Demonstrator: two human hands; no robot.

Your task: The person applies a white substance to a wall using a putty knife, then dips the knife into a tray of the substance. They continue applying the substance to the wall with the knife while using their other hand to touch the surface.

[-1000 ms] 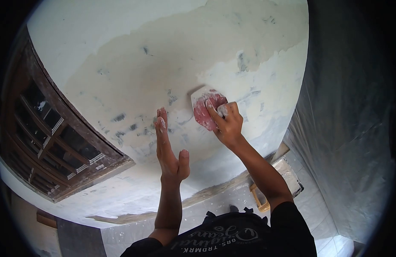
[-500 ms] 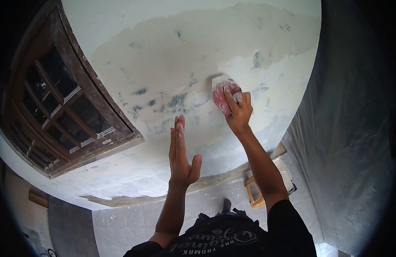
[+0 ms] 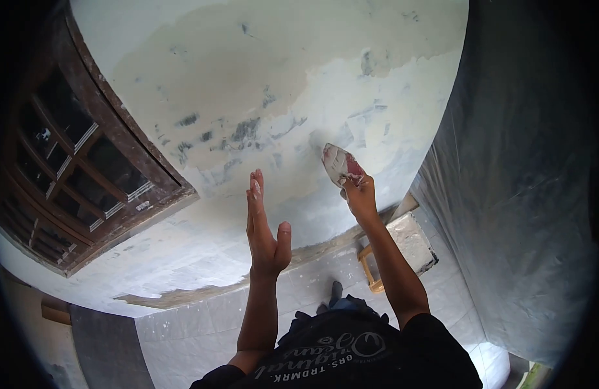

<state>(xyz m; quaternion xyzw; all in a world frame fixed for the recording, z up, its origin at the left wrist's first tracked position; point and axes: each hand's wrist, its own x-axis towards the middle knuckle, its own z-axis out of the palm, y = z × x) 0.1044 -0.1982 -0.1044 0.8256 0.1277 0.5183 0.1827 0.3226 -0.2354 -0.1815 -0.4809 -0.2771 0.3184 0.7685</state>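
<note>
My right hand [image 3: 361,198] grips a red putty scraper [image 3: 341,165] smeared with whitish filler. Its blade points up and to the left, in front of the patched wall [image 3: 215,78]. Pale filler covers much of that wall, with dark grey spots showing through around its middle. To the left, my left hand [image 3: 268,243] is raised with fingers stretched out and thumb apart, holding nothing. White filler marks its fingertips, which overlap the lower wall in this view.
A brown wooden window frame [image 3: 131,139] with glass panes fills the left side. Translucent plastic sheeting [image 3: 506,194] hangs at right. Below stand a yellowish stool [image 3: 372,275] and a white-smeared board [image 3: 413,240], on a splattered grey floor [image 3: 208,330].
My right hand has drawn the scraper down, and its blade has turned to show a filler-coated face. My left hand stays stretched out. The whole view has shifted slightly.
</note>
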